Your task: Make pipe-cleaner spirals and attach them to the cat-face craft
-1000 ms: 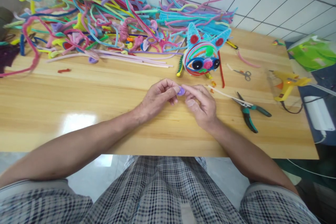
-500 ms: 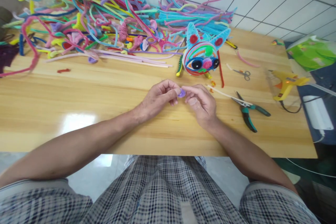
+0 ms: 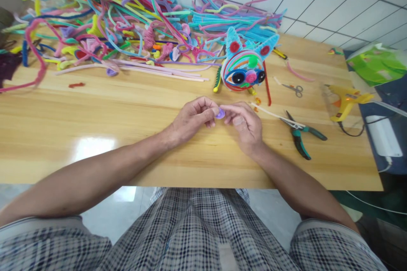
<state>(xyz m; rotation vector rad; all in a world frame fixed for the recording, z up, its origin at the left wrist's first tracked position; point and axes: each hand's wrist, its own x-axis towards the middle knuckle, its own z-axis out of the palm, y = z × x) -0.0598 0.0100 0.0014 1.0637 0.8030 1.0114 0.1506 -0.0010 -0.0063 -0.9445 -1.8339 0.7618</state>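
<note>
A small purple pipe-cleaner coil (image 3: 220,113) is pinched between the thumb and fingers of my left hand (image 3: 197,116), low over the wooden table. The index fingertip of my right hand (image 3: 244,125) touches the coil's edge, while its thumb stays apart from it and the other fingers are loosely bent. Just beyond both hands stands a pipe-cleaner animal head (image 3: 243,65) with blue ears, red ear spots, dark eyes and a pink nose. Small orange scraps (image 3: 257,101) lie past my right hand.
A large heap of coloured pipe cleaners (image 3: 127,21) fills the back left. To the right lie green-handled pliers (image 3: 297,133) with a pale strip across them, small scissors (image 3: 297,89) and a yellow glue gun (image 3: 346,100). A red scrap (image 3: 76,85) sits at left.
My right thumb has shifted slightly away from the coil. Both hands otherwise keep their places, and the purple coil stays in my left fingers.
</note>
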